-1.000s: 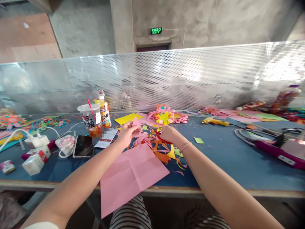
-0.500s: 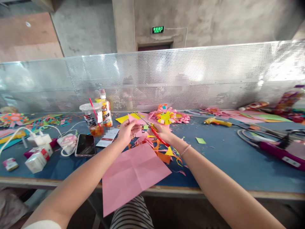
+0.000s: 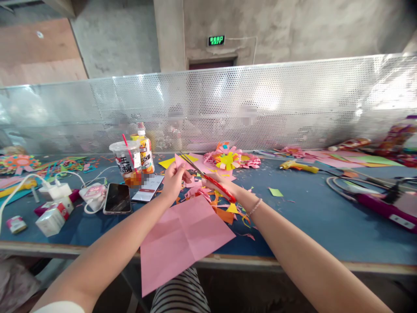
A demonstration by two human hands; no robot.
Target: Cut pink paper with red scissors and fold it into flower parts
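Pink folded paper (image 3: 181, 164) pinched in left hand (image 3: 172, 179); right hand (image 3: 219, 184) grips red scissors (image 3: 208, 178). Keep the fold taut, cut steadily above the table (image 3: 309, 217).

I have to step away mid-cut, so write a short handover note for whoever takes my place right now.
Left hand: pinches a small folded pink paper piece, held up above the table.
Right hand: holds the red-handled scissors, blades open at the piece's edge.
On the table: a creased pink sheet overhanging the near edge, coloured offcuts, finished paper flowers behind.
Done: piece folded. Left: the cut looks barely started.
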